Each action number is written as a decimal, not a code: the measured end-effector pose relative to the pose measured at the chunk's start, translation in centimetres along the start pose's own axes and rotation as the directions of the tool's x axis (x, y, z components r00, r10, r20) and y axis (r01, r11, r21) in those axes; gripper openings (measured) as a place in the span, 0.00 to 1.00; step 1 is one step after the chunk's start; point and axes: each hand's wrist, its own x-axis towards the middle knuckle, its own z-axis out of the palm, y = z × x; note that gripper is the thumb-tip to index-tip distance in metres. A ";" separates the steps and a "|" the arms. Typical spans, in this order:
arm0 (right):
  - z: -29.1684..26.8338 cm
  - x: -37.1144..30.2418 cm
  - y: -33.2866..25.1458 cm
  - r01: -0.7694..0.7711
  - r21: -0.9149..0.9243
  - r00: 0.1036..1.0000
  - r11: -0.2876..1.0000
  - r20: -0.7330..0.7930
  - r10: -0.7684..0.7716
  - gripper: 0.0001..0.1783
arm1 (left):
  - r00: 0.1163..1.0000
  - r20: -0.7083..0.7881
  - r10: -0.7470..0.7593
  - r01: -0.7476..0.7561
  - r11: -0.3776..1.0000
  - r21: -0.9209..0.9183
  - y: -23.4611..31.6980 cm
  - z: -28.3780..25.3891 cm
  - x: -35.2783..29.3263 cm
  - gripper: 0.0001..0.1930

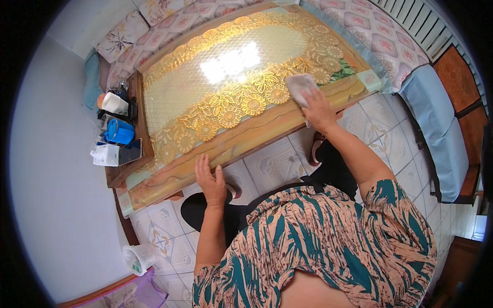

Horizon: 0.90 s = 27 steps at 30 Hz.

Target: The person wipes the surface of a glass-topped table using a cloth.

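A low table (241, 146) with a glossy cover patterned in gold flowers stretches out before me. Toward its right end, my right hand (319, 110) is closed on a pale cloth (299, 86), which lies flat against the tabletop near the front edge. Part of the cloth hangs below my palm. Left of centre, my left hand (209, 179) rests with fingers spread on the table's near edge, holding nothing. Bright light reflects off the cover beyond both hands.
A wooden tray (146, 133) at the table's left end carries a blue mug (119, 131), a white cup (115, 103) and a tissue pack (106, 154). Cushioned seats (380, 31) line the far side. A blue-covered seat (436, 133) stands right; a white basket (139, 258) sits on the floor.
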 end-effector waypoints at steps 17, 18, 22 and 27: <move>-0.8 -4.1 -7.0 0.087 0.719 0.992 0.689 0.003 -0.128 0.22 | 0.990 0.106 0.095 -0.103 0.992 0.067 6.9 4.9 4.4 0.32; -1.1 -4.7 -5.9 -0.005 0.750 0.994 0.661 0.074 -0.077 0.20 | 0.987 0.134 0.088 -0.104 0.988 0.117 7.5 5.1 4.6 0.33; -1.3 -8.3 -3.9 -0.007 0.752 1.000 0.659 0.025 -0.017 0.15 | 0.981 0.159 0.112 -0.149 0.957 0.248 8.8 6.7 5.1 0.32; -0.7 -12.2 -2.8 -0.217 0.794 0.952 0.568 0.300 -0.056 0.12 | 0.973 0.125 0.194 -0.224 0.921 0.319 7.1 6.8 5.3 0.25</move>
